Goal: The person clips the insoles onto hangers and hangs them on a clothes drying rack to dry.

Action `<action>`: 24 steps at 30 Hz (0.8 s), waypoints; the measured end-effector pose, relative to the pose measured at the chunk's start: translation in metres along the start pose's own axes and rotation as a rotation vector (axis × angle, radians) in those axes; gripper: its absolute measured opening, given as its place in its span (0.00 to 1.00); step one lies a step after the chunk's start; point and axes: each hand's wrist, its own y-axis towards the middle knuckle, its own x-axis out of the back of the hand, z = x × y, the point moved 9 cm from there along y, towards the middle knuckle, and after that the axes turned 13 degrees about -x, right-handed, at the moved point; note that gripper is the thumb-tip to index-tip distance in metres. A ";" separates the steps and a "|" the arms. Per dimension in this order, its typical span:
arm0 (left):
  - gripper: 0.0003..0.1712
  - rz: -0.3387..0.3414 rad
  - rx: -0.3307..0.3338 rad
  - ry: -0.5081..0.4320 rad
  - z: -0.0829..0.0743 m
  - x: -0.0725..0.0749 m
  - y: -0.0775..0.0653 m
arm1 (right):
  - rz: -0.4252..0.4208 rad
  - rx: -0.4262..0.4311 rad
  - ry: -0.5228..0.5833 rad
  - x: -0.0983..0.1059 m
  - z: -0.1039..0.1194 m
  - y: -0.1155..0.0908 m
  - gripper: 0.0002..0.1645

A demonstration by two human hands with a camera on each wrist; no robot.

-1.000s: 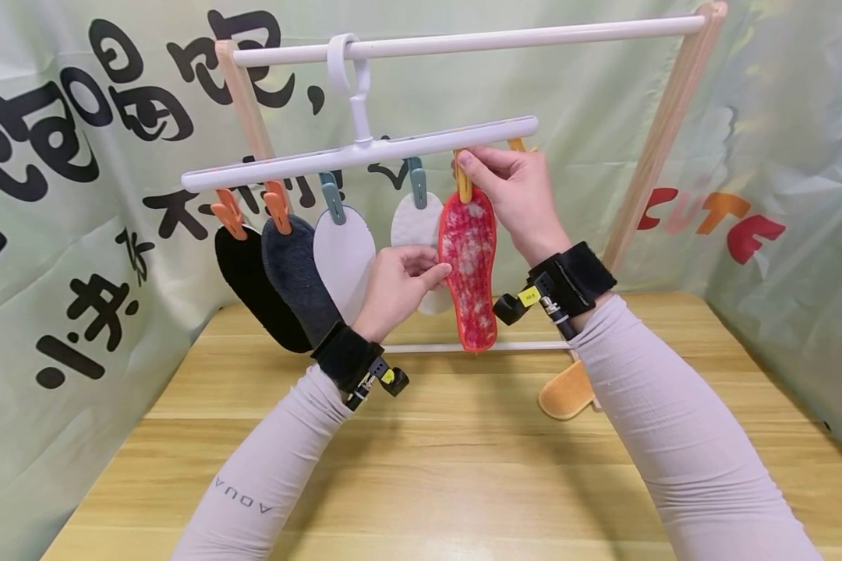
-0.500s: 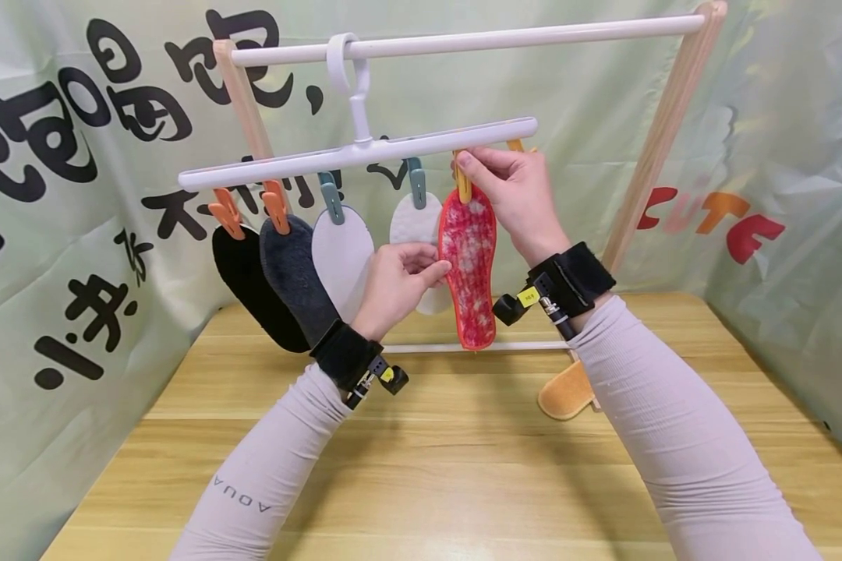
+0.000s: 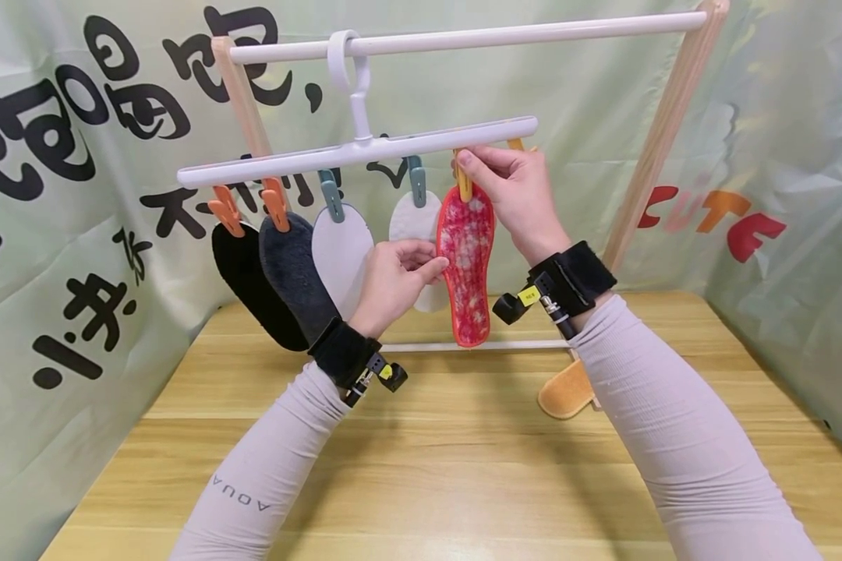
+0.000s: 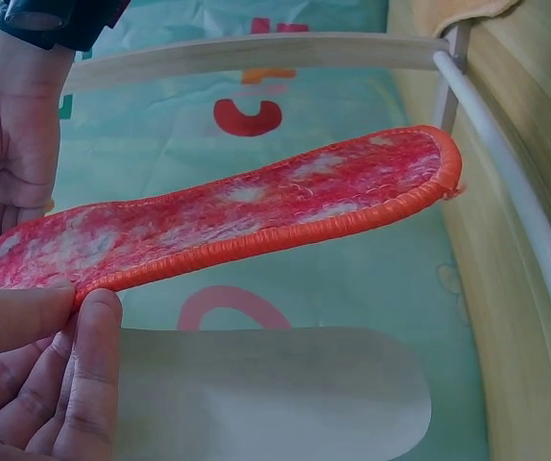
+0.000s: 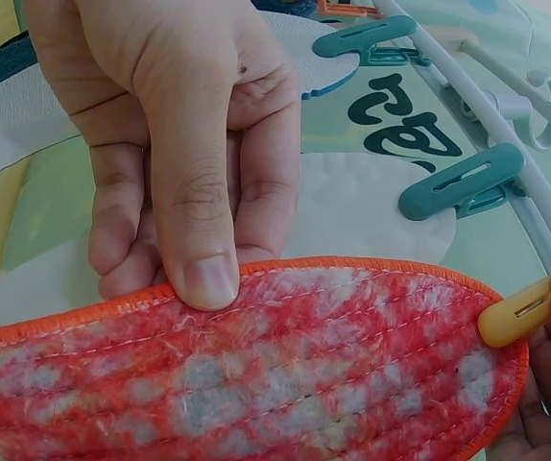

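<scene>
A red and white insole (image 3: 467, 265) with an orange-red edge hangs toe-up below the white hanger (image 3: 274, 164). My left hand (image 3: 401, 282) pinches its left edge between thumb and fingers, as the left wrist view shows closely. At the top of the insole, my right hand (image 3: 515, 195) pinches a yellow clothespin (image 5: 517, 317), whose tip overlaps the insole's end. Behind my left hand a white insole (image 3: 415, 216) hangs from a teal clothespin (image 3: 417, 183). Most of the right hand's fingers are hidden behind the clothespin and insole.
On the hanger's left side, a black insole (image 3: 252, 280), a dark grey insole (image 3: 295, 269) and another white insole (image 3: 340, 253) hang from clothespins. The hanger hooks over a white rail (image 3: 533, 35). An orange insole (image 3: 565, 393) lies on the wooden table (image 3: 421, 483) at the right.
The red insole's lower end has swung slightly to the left, and my left hand has shifted a little with it. My right hand stays at the yellow clothespin.
</scene>
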 end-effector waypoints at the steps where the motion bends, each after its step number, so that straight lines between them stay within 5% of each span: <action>1: 0.11 -0.002 0.000 -0.001 0.000 0.000 0.000 | 0.002 0.002 -0.003 0.000 0.000 0.000 0.18; 24: 0.10 -0.027 0.029 -0.016 0.016 0.001 -0.002 | 0.019 -0.041 -0.116 -0.004 -0.018 -0.006 0.23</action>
